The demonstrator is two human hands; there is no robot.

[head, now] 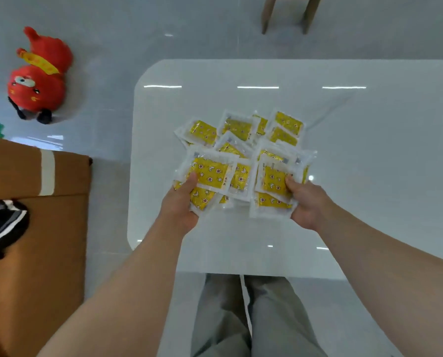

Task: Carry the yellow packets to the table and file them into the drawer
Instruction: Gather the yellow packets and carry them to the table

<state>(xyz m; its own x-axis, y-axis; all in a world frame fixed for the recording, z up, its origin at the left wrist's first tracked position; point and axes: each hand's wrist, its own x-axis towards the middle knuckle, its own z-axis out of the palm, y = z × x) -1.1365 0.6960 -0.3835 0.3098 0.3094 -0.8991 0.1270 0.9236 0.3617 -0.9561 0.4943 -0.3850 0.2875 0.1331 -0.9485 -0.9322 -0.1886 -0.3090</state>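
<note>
- Nearest to us, our own grey trouser legs (241, 318) stand against the near edge of the table (369, 150), a single white top with rounded corners
- Two hands are over the near half of the table, closer to its left edge than its right
- The left hand (180, 204) pinches a fanned bundle of yellow packets (210, 173), thumb pressed on top; the fingers are hidden under the bundle
- The right hand (306, 202) clamps a second bundle (273, 181) the same way, thumb over and fingers hidden beneath
- We cannot tell whether the held bundles touch the tabletop or hang just above it
- Just beyond both thumbs, toward the far edge, a loose heap (238, 127) of the same packets lies on the table, overlapping the held ones
- The heap sits between the two hands and about equally near each; the packets point every way, so there is no shared long axis to square up against
- We count at least a dozen packets in all; overlap hides the true number
- No drawer is in view, so we judge the carrying nearly done and the filing not yet begun
- Off the left edge, on the floor: one brown cardboard box (48, 228), then one red plush toy (37, 78) further off
- Past the far edge, the legs of one wooden stool (290, 11)
</note>
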